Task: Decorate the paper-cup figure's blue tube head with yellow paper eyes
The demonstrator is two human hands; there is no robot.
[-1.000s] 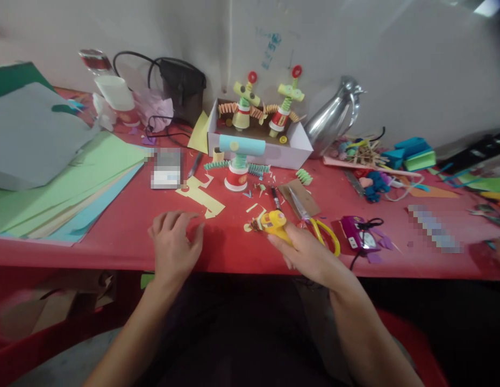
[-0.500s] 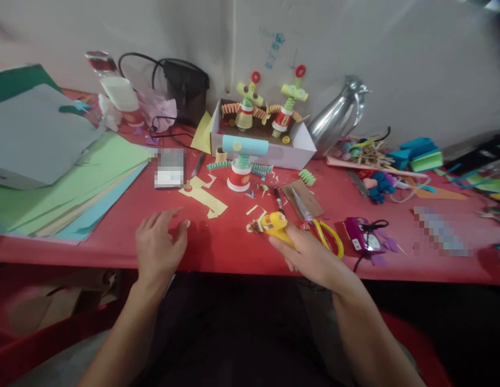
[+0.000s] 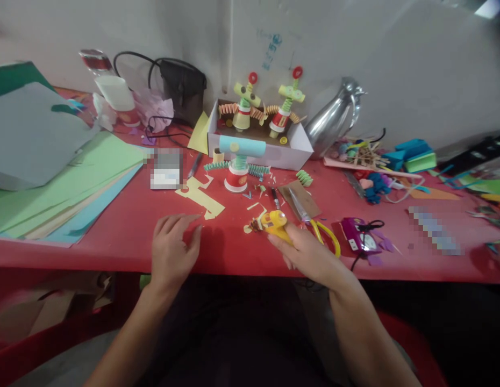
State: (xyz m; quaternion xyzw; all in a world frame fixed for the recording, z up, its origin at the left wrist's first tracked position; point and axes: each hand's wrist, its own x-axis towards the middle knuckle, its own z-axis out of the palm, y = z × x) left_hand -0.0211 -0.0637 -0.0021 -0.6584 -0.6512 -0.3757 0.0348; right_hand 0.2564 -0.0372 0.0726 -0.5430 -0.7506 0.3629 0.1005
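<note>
In the head view my right hand (image 3: 312, 255) is wrapped round a yellow hot glue gun (image 3: 276, 219), its nozzle pointing left and low over the table. A small pale yellow paper disc (image 3: 247, 229) lies at the nozzle; whether they touch I cannot tell. My left hand (image 3: 173, 250) hovers above the table's front edge, thumb and fingers apart, holding nothing. Beyond it lies a cut yellow paper scrap (image 3: 205, 199). A paper-cup figure (image 3: 236, 177) with a light blue tube head, one yellow disc on it and folded paper arms stands upright behind the glue gun.
Yellow-handled scissors (image 3: 325, 236) lie right of the glue gun, near a purple device (image 3: 359, 236) with a black cord. Behind stands a white box (image 3: 270, 156) holding two similar figures, beside a metal jug (image 3: 334, 115). Coloured paper sheets (image 3: 108, 166) fill the left side.
My left hand has moved right, closer to the middle, its fingers still apart. My right hand keeps the glue gun in nearly the same spot. The view has shifted slightly.
</note>
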